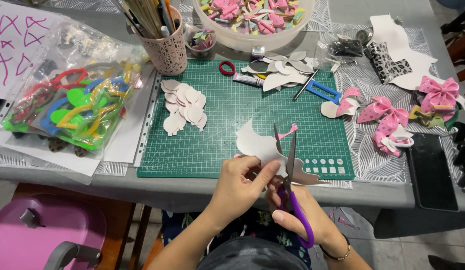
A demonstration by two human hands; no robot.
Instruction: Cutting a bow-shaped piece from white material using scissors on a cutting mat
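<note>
My left hand (241, 182) pinches a piece of pale sheet material (257, 145) with a pink underside, held over the near edge of the green cutting mat (227, 110). My right hand (297, 207) grips purple-handled scissors (290, 165), fingers through the loops. The blades point away from me, parted, and bite into the pale sheet. A small pink corner of the sheet sticks up beside the blade tips.
A pile of cut pale petal shapes (184, 106) lies on the mat. Plastic sleeves of coloured templates (77, 105) sit left, a pink pen pot (167, 47) and a white bowl of bows (252, 20) behind. Pink bows (387, 112) and a black phone (432, 170) lie right.
</note>
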